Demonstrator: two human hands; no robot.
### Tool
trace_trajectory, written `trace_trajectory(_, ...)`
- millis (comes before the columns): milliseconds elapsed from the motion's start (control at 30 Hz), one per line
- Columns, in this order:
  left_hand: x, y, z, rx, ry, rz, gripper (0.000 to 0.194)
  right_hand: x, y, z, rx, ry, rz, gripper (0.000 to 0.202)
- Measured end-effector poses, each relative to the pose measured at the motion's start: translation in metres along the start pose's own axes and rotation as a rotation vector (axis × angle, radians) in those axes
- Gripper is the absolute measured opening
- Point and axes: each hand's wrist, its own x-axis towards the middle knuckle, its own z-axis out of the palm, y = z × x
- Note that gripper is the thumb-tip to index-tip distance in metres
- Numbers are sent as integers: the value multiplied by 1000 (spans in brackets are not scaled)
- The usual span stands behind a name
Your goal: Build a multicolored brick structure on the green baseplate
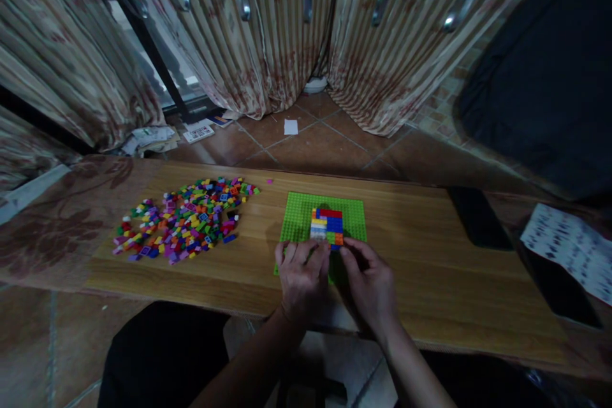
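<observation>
A green studded baseplate [297,213] lies on the wooden table. On it stands a small block of joined bricks [335,224] in red, blue, yellow, white and orange. My left hand [303,273] rests over the plate's front left part, fingers bent and touching the near side of the bricks. At the front right corner of the bricks is my right hand [371,279], its thumb and index finger close together near the orange and blue pieces. Whatever small piece either hand may hold is hidden or too small to make out.
A wide pile of loose coloured bricks [191,220] covers the table's left part. A dark flat object [479,217] lies at the right, beside a printed sheet [568,247]. The wooden table [430,293] has its front edge close to my legs.
</observation>
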Motion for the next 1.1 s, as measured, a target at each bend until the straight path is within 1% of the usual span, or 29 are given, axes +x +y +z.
trace_trajectory(100,-1,1,1,-19,-4,-21,8,2,-3,3,-7,-1,41,34)
trace_trajectory(300,-3,1,2,-32,3,-33,9,9,-8,10,-126,29,130,39)
trace_trajectory(533,-2,1,4,-50,12,-27,9,15,-13,10,-116,34,204,39)
trace_trajectory(733,-1,0,4,-31,-21,-48,8,21,-10,3,-20,-58,207,42)
trace_trajectory(833,-2,0,3,-30,-46,-60,10,23,-11,1,-41,-94,210,45)
trace_trajectory(1100,-1,0,1,-78,-69,-113,11,24,-20,4,-163,-70,201,42)
